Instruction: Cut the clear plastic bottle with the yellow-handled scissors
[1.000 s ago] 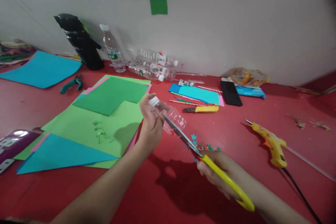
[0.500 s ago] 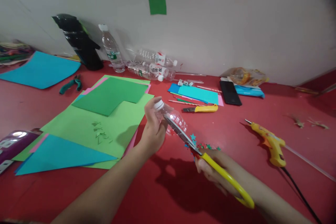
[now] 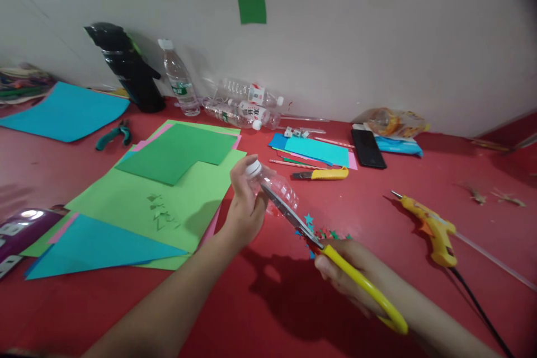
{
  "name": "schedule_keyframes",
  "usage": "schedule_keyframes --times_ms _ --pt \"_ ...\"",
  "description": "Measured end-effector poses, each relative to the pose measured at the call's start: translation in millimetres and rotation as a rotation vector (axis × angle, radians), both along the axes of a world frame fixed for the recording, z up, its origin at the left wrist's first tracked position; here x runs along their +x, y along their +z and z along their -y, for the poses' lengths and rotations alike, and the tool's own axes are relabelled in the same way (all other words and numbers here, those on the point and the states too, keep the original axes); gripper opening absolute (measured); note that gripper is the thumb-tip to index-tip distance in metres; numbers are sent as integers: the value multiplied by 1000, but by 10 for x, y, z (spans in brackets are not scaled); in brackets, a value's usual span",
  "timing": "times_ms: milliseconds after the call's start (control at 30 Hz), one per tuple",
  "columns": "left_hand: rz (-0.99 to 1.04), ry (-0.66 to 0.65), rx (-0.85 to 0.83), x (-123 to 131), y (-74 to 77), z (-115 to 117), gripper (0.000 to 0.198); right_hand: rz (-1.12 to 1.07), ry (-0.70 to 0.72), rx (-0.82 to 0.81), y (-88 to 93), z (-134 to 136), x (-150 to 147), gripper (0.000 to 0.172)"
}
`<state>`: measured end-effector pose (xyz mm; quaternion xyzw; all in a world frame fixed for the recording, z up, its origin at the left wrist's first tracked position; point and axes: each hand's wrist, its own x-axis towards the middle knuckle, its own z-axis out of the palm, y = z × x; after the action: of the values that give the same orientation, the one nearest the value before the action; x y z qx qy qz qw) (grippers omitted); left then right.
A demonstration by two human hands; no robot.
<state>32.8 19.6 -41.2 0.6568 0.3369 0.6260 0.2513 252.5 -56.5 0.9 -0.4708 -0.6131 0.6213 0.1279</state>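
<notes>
My left hand (image 3: 247, 204) grips the cut-off top of a clear plastic bottle (image 3: 283, 193) near its white cap (image 3: 253, 168). The bottle piece tilts, its cap toward the upper left. My right hand (image 3: 348, 268) is closed round the yellow handles of a pair of scissors (image 3: 361, 282). Their blades point up and left and lie along the near side of the bottle piece. Whether the blades are parted around the plastic I cannot tell. Small blue, red and green paper stars (image 3: 309, 219) lie on the table behind the scissors, partly hidden by my right hand.
Coloured paper sheets (image 3: 197, 190) cover the left side of the red table. A yellow glue gun (image 3: 432, 229) with its cord lies on the right. Behind are a utility knife (image 3: 323, 174), a phone (image 3: 368, 148), plastic bottles (image 3: 235, 114) and a black flask (image 3: 130, 75).
Almost nothing has moved. The scissors and my right hand have shifted very slightly; both hands keep their grip.
</notes>
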Motion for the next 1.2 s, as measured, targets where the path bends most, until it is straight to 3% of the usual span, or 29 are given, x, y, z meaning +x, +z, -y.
schedule_keyframes --times_ms 333,567,767,1200 --pt "-112 52 94 -19 -3 7 51 36 1 68 37 -20 -20 65" --pt "-111 60 99 -25 -21 3 55 -33 -35 -88 41 18 -24 62" --pt "-86 45 73 -38 -38 -1 59 -19 -38 -97 23 11 -6 58" --pt "-104 44 108 -46 -48 -21 58 43 31 96 25 -7 12 59"
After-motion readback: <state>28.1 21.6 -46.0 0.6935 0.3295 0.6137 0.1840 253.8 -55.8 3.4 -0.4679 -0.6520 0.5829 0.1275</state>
